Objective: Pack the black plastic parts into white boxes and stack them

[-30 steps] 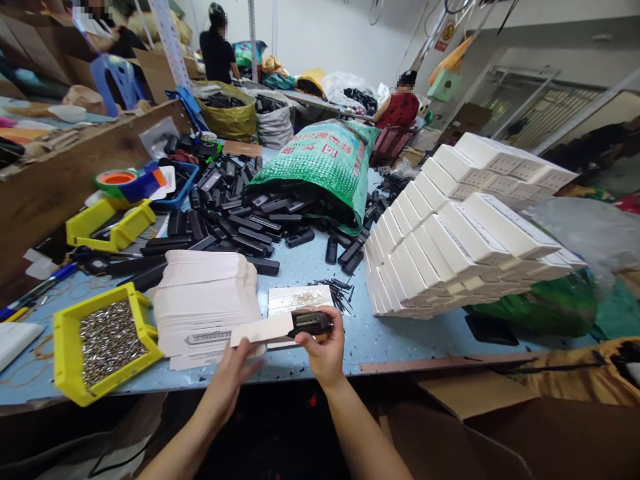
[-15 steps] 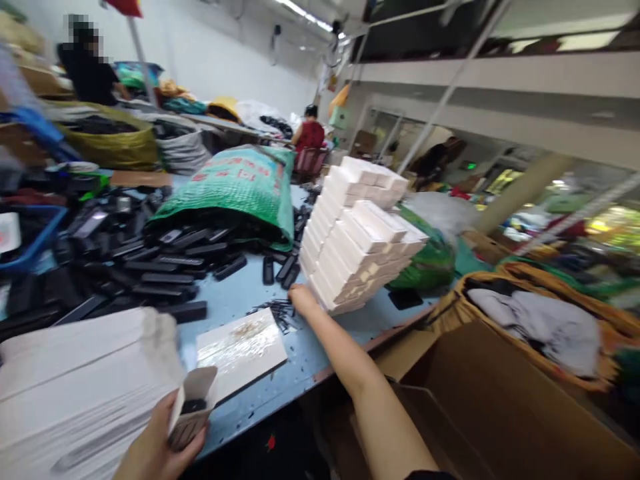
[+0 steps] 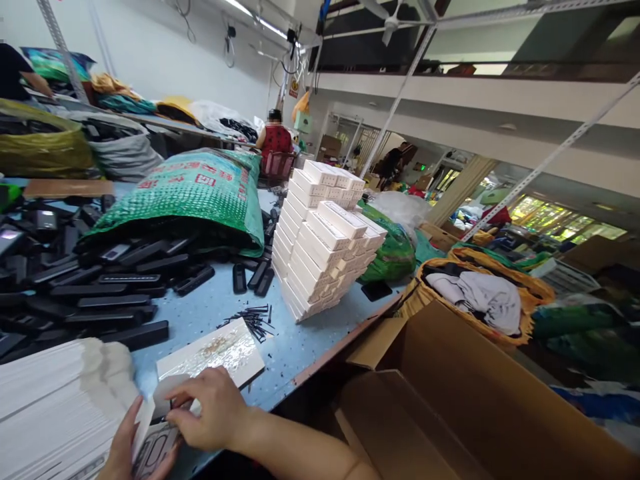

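My left hand (image 3: 120, 448) holds a printed carton (image 3: 157, 448); my right hand (image 3: 215, 410) is narrowed, contents unclear. Crooked pressure could crease the flap (image 3: 165, 389).

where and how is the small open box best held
Likely across its two long sides, with the left hand coming from the near end: the small open box is slim, and its far end, with a flap raised, is taken up by the right hand.

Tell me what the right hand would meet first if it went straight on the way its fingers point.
The right hand would likely meet the open end of the small box held in the left hand; it looks very close to that opening, though exact depth is unclear.
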